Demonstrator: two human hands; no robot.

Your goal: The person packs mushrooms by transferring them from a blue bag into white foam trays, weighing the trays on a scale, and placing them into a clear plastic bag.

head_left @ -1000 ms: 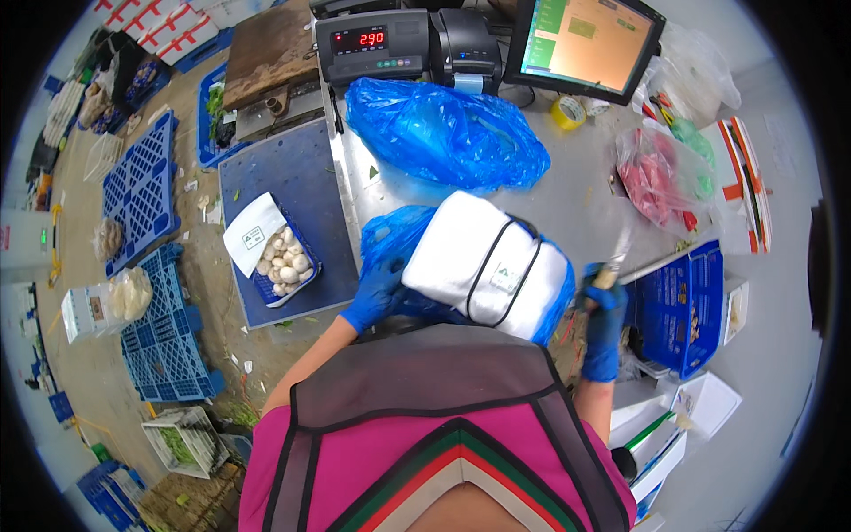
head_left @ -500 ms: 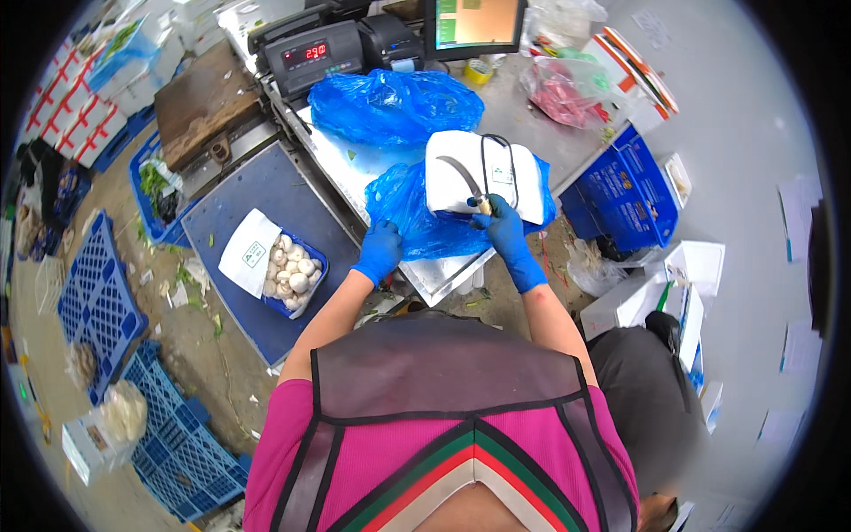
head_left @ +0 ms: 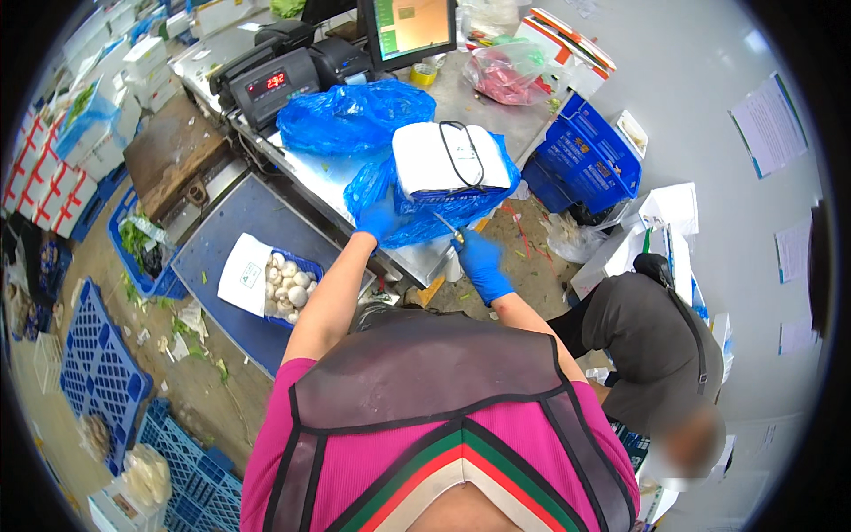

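Note:
On the metal table, a blue basket point(head_left: 467, 197) topped with a white cover point(head_left: 424, 160) and a black strap point(head_left: 477, 151) sits in a blue plastic bag point(head_left: 403, 226). My left hand point(head_left: 377, 220), in a blue glove, grips the bag at the basket's near left side. In my gloved right hand point(head_left: 483, 264) is a small curved knife point(head_left: 445, 222), held by its pale handle. Its blade points up and left, toward the bag's near edge below the basket. Fingertips of my left hand are partly lost against the blue plastic.
A basket of white mushrooms point(head_left: 291, 285) lies on a blue platform point(head_left: 213, 275) at left. Behind the work stand a scale display point(head_left: 273, 87), a screen point(head_left: 408, 34) and another blue bag point(head_left: 355, 115). At right, a person point(head_left: 647, 328) bends near white boxes point(head_left: 669, 206).
My right hand has drawn the knife down and toward me, off the white cover to the bag's near edge. My left hand stays at the bag. The person at right has come further into view.

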